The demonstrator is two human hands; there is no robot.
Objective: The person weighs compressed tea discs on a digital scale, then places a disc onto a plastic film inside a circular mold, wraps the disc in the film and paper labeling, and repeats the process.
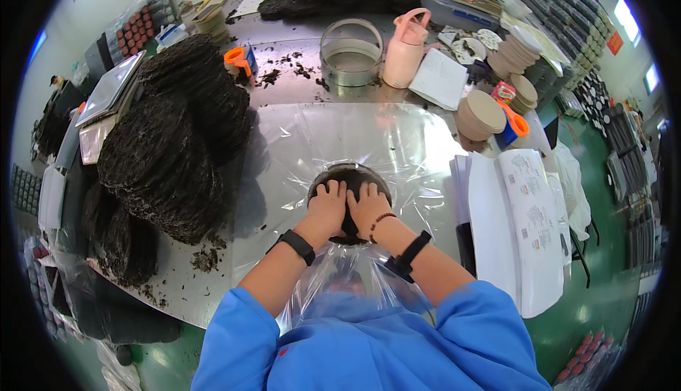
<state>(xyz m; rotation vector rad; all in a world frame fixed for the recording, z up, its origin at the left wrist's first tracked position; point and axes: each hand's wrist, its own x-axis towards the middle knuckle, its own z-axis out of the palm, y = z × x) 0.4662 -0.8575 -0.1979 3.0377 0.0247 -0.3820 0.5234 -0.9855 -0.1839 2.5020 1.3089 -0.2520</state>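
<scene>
A round metal ring mould (349, 165) stands on a sheet of clear plastic film (287, 141) close in front of me, with dark, flaky leaf-like material (348, 221) inside it. My left hand (327, 207) presses on this material at the ring's left side, its fingers slightly apart. Beside it, my right hand (370, 207) rests on the same material, and the fingertips of both hands nearly meet. The film drapes over the table's near edge towards my blue garment. What lies beneath my palms is hidden.
Tall stacks of dark pressed sheets (165, 162) stand at the left. An empty metal ring (351, 66), a pink bottle (403, 56) and a tape dispenser (242, 61) are farther back. Round cardboard discs (481, 114) and printed paper sheets (524, 231) are at the right.
</scene>
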